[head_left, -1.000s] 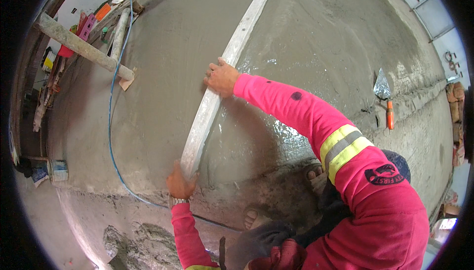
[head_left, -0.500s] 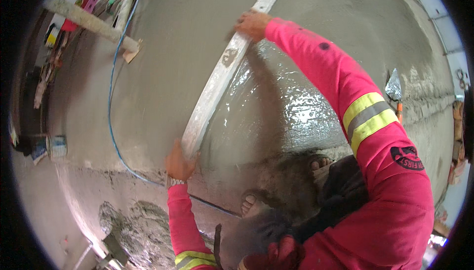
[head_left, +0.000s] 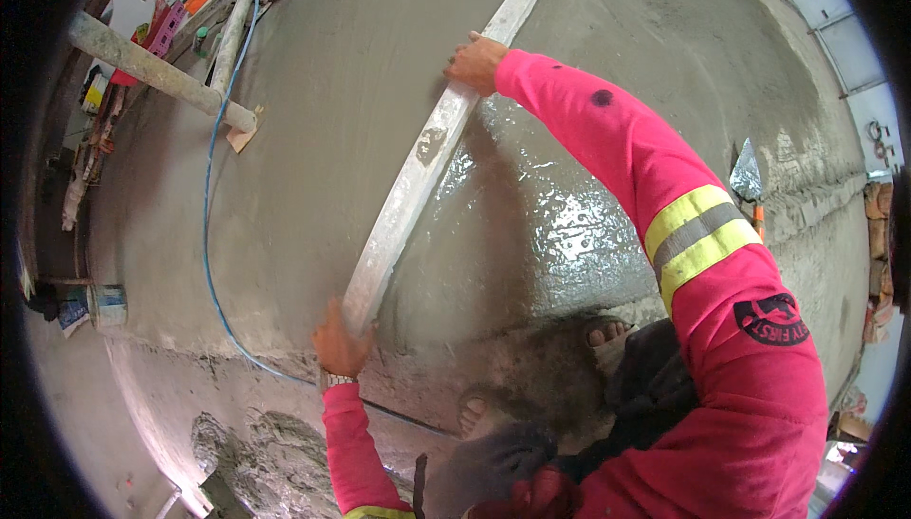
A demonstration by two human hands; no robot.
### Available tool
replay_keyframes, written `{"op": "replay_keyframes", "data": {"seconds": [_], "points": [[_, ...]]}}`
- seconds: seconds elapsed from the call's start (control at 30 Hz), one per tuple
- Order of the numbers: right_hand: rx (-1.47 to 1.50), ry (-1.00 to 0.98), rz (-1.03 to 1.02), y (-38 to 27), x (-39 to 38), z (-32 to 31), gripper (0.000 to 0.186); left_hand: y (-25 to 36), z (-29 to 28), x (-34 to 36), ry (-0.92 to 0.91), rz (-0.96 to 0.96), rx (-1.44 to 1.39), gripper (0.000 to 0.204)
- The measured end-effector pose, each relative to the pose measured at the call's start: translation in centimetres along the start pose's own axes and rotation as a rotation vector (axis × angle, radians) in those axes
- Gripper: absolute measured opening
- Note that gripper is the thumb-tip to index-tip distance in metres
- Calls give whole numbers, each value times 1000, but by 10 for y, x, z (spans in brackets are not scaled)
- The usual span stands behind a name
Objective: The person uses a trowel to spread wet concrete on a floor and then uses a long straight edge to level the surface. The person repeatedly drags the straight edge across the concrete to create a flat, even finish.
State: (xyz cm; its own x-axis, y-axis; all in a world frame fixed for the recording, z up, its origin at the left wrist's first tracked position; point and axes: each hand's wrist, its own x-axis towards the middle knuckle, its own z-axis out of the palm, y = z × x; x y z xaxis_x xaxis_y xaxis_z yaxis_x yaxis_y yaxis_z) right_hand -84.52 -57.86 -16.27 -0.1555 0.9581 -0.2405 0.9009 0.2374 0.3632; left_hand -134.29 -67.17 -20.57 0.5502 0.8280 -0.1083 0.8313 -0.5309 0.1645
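A long, straight, pale-grey bar (head_left: pixel 403 201) runs from left of centre to the top edge, lying across smooth wet grey cement (head_left: pixel 285 187); the bare left hand (head_left: pixel 343 343) is closed around its lower end, the bare right hand (head_left: pixel 477 64) clasped over it higher up. The cement glistens near the centre, with a pointed, orange-handled metal trowel (head_left: pixel 747 176) at right, a thin blue hose (head_left: pixel 207 225) curving at left, and a pale panelled wall (head_left: pixel 859 73) at upper right.
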Motion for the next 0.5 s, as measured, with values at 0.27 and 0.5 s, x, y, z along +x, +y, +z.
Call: {"op": "replay_keyframes", "data": {"seconds": [0.27, 0.5], "points": [[-43, 47, -26, 2, -21, -7, 43, 5, -1, -3, 4, 1, -52, 78], [-35, 115, -55, 4, -43, -34, 50, 2, 2, -19, 120, 15, -34, 73]]}}
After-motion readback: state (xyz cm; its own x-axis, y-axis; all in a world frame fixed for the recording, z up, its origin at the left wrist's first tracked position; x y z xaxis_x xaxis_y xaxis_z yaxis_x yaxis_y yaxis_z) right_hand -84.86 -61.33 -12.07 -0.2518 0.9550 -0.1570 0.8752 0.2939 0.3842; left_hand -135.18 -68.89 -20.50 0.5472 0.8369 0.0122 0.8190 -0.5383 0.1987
